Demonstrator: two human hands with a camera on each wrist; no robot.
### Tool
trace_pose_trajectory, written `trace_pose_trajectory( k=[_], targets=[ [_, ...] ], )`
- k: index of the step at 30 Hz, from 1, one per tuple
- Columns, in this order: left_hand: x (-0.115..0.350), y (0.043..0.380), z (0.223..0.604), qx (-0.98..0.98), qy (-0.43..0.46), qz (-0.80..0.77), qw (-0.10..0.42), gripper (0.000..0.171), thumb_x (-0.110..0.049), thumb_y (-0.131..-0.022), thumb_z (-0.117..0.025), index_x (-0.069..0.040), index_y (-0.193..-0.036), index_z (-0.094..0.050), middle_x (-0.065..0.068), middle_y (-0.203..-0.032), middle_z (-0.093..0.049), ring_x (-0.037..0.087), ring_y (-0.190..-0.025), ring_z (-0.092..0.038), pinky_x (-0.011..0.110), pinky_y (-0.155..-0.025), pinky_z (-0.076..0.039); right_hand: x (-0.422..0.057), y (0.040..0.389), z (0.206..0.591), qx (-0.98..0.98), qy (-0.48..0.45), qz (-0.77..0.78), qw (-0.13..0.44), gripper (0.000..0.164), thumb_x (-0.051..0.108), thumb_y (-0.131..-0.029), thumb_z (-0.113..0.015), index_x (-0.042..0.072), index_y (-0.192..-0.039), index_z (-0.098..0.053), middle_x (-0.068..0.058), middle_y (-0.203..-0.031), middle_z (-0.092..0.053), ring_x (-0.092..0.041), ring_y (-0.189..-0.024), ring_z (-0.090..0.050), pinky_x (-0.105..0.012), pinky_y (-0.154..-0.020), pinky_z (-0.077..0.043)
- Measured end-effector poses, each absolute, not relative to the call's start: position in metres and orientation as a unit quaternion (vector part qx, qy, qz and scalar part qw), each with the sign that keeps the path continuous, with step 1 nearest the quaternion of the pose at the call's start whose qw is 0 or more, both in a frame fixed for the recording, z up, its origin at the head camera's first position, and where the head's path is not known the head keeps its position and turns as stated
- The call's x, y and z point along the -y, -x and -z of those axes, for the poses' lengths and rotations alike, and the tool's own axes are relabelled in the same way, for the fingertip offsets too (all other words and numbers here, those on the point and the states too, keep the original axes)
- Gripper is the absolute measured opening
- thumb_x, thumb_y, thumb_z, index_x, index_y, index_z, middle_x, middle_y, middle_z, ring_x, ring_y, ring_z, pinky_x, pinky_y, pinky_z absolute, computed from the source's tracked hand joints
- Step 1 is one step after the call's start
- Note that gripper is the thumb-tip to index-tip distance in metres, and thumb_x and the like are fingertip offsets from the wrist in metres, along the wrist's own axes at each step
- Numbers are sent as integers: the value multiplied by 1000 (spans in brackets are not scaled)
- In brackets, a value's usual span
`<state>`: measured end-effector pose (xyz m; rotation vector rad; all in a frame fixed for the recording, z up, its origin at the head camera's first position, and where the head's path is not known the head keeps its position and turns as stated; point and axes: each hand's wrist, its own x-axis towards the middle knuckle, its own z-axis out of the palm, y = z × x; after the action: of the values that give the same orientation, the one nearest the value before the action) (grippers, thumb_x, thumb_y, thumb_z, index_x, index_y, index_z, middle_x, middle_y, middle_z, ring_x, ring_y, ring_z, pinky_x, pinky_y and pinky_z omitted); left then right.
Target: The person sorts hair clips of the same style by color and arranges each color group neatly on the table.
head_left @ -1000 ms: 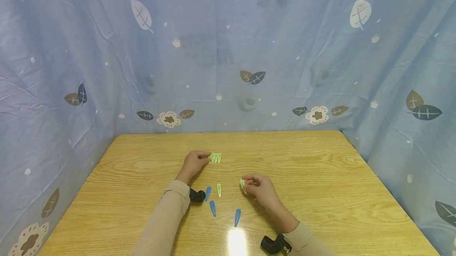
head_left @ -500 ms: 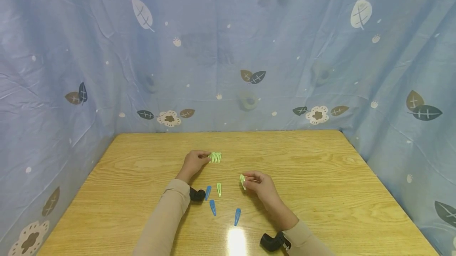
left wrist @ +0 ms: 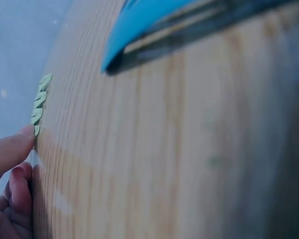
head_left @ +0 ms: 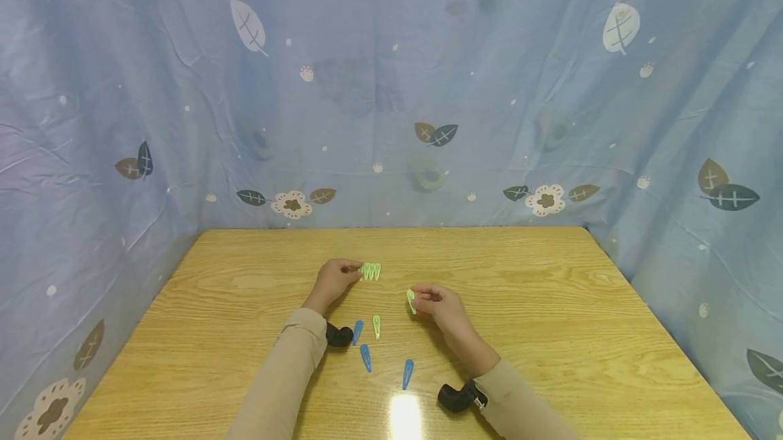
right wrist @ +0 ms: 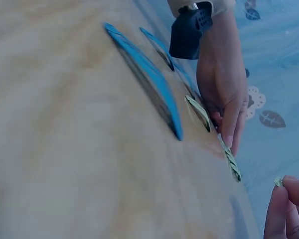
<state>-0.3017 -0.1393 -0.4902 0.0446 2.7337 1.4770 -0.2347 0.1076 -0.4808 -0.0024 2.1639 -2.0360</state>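
over on the wooden counter [head_left: 550, 304], the person's right hand [head_left: 446, 306] has its grip narrowed, thumb and fingertips pinching a pale green hair clip [head_left: 411, 301]. that clip sits out to the right of a row of green clips [head_left: 372, 271], which lie side by side, and a bit nearer the person. the left hand [head_left: 333, 278] touches the left end of the row; i can't tell whether its grip pinches the end clip or just rests against it. a lone green clip [head_left: 376, 327] lies between the two forearms, with one blue clip [head_left: 357, 332] just left of it, near the black wrist device [head_left: 338, 336] on the left arm. a second blue clip [head_left: 366, 358] lies nearer the person, and a third blue clip [head_left: 408, 374] farther right.
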Motion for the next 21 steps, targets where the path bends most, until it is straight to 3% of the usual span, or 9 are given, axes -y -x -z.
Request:
trace_pose_trajectory(
  k=[6, 13, 21],
  targets=[
    [139, 302, 491, -879, -15, -477, 19, 29, -20, -89, -67, -16, -118, -69, 8, -120, -62, 25, -106, -55, 43, -90, -47, -95, 248, 472, -725, 2, 683, 86, 27, 0, -87, -64, -4, -113, -65, -6, -87, -62, -15, -76, -64, -32, -75, -56],
    [139, 303, 493, -880, -16, -475, 16, 29, -20, -89, -67, -15, -117, -70, 6, -109, -64, 20, -92, -53, 38, -82, -47, -85, 265, 474, -728, 5, 681, 81, 27, 2, -87, -64, -1, -114, -65, -5, -87, -62, -15, -73, -63, -30, -72, -55],
    [141, 304, 494, -882, -20, -470, 13, 28, -20, -89, -68, -15, -117, -70, 5, -105, -64, 18, -88, -53, 35, -78, -46, -79, 277, 475, -730, -3, 679, 76, 28, 2, -88, -64, -4, -115, -63, -6, -87, -62, -14, -74, -63, -30, -74, -55]
  ],
)
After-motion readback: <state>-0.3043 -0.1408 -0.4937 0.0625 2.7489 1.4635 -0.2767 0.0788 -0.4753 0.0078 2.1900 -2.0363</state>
